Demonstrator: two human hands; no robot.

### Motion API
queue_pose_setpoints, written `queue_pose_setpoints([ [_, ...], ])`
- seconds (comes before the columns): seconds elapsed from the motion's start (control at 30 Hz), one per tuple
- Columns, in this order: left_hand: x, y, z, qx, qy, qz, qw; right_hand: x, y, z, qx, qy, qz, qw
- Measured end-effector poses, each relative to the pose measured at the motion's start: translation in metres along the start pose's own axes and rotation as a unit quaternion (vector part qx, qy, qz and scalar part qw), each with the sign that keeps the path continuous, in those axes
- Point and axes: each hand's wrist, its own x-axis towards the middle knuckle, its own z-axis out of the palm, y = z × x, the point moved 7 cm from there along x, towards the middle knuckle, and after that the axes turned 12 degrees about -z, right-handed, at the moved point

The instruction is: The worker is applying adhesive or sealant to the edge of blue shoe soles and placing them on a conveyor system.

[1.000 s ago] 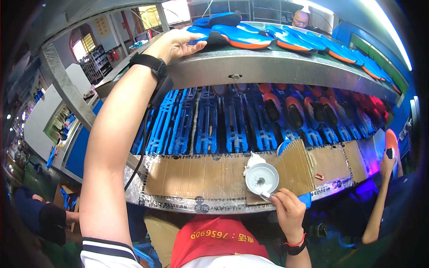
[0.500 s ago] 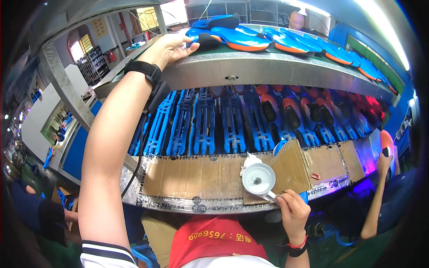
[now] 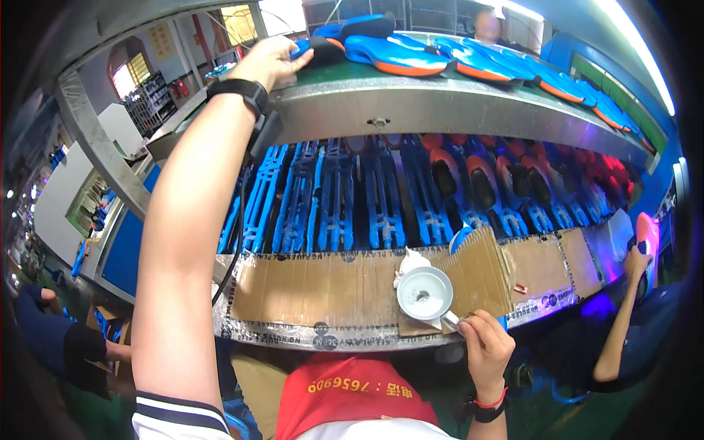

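Note:
My left hand [image 3: 275, 62] reaches up to the raised conveyor, its fingers closed on the edge of an insole [image 3: 328, 53] with a black part and some blue and orange. Other blue and orange insoles [image 3: 400, 55] lie in a row to its right. Low on the right, my right hand [image 3: 485, 343] is closed, with thumb and fingertips pinched at the end of the handle of a white cup [image 3: 425, 292]. What the fingertips hold is too small to make out. Inside the cup is white liquid with a grey patch. The cup stands on the cardboard-covered ledge [image 3: 315, 290].
Crumpled white tissue [image 3: 412, 262] and a raised cardboard flap [image 3: 480, 271] adjoin the cup. Behind the ledge, blue racks [image 3: 337, 198] carry orange and black insoles on the right. A metal beam [image 3: 352, 110] edges the conveyor. At far right a co-worker's hand [image 3: 636, 264] holds an insole.
My left hand has moved slightly up and left, and the insole in it has shifted left, away from the row. The right hand and the cup are almost unmoved.

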Motion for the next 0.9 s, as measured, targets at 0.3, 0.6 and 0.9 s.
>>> queue_pose_setpoints([
  [0.3, -0.084, 0.013, -0.013, 0.281, -0.064, 0.266, 0.92, 0.004, 0.0, 0.002, 0.0, 0.011, 0.003, 1.0],
  [0.6, -0.267, -0.169, -0.09, 0.221, -0.124, 0.12, 0.96, 0.0, 0.009, -0.024, -0.057, 0.069, 0.037, 0.995],
  [0.9, -0.319, -0.272, -0.183, 0.234, -0.011, -0.08, 0.969, 0.032, 0.074, -0.115, -0.222, 0.179, 0.024, 0.958],
])
